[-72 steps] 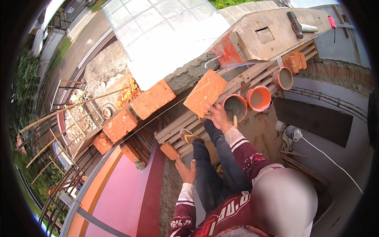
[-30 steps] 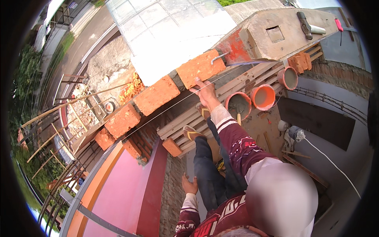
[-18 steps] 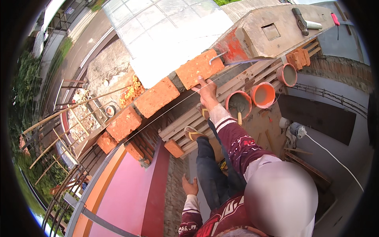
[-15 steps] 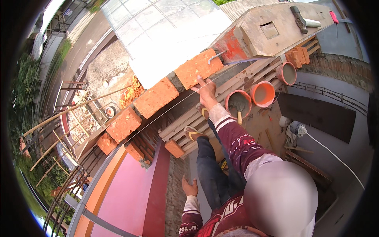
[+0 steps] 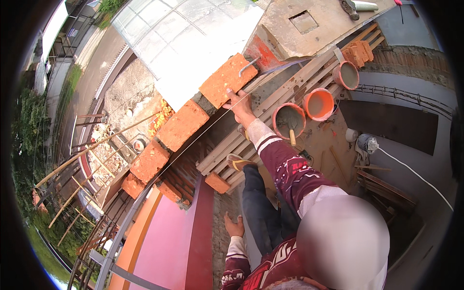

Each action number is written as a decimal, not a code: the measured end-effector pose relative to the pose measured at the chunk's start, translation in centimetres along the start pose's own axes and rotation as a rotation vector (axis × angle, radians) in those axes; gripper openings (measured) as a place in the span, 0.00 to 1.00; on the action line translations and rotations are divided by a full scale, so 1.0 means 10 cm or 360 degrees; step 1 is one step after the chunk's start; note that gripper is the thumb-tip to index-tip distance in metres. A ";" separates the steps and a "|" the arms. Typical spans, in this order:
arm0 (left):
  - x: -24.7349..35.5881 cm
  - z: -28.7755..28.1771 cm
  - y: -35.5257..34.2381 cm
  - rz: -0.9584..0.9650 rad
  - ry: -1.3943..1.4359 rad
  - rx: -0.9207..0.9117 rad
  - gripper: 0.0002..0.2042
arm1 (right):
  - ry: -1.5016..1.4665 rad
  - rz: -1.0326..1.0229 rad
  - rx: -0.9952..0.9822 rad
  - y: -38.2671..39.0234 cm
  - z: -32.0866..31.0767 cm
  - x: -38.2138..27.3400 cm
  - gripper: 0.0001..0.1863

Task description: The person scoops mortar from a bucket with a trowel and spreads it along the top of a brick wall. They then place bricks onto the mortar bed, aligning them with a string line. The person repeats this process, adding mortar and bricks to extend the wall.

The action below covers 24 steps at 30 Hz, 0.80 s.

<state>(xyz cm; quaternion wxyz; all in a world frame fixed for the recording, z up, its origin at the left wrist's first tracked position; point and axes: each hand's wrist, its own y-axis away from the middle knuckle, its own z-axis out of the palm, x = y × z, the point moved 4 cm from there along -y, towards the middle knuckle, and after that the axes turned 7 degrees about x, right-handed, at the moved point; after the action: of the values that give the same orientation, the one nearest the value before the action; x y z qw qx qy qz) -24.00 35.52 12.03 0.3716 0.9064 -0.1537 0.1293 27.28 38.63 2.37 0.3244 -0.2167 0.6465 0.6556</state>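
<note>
An orange brick (image 5: 224, 79) lies at the top end of a stepped row, on grey mortar. My right hand (image 5: 240, 107) grips its near corner, one finger on the top face and the others along its side. A bent metal rod (image 5: 247, 66) rests against the brick's far end. Down to the left, the row continues with a second brick (image 5: 182, 125), a third brick (image 5: 150, 160) and another brick (image 5: 133, 185). A taut string (image 5: 193, 141) runs along the row's near side, by my right wrist. My left hand (image 5: 235, 226) hangs low with fingers apart, holding nothing.
Wooden planks (image 5: 223, 153) lie under my sandalled feet, with a loose brick (image 5: 217, 182) at their end. To the right stand a mortar bucket (image 5: 275, 123) with a trowel (image 5: 292, 137), an orange bucket (image 5: 328, 112) and another bucket (image 5: 337, 77). A hammer (image 5: 349, 9) lies on the concrete ledge.
The whole view has shifted slightly, so the brick row and ledge appear further left and up. My right hand stays on the same brick. My left hand remains low and open.
</note>
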 end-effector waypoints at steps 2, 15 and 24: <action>0.06 -0.02 -0.05 0.0072 -0.0098 -0.0008 0.38 | 0.0080 0.0039 0.0064 -0.02 0.00 0.04 0.18; 0.35 -0.28 -0.34 0.0264 -0.0242 -0.0086 0.36 | -0.0101 0.0131 0.0114 0.08 -0.01 0.00 0.46; 0.28 -0.08 -0.30 0.0022 -0.0203 -0.0269 0.35 | -0.0233 0.0137 0.0117 0.02 -0.05 0.03 0.44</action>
<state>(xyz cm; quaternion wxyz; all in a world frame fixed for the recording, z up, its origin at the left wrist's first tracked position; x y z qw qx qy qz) -20.44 37.61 11.65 0.4352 0.8772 -0.1937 0.0603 26.83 38.16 2.24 0.3501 -0.1282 0.6534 0.6588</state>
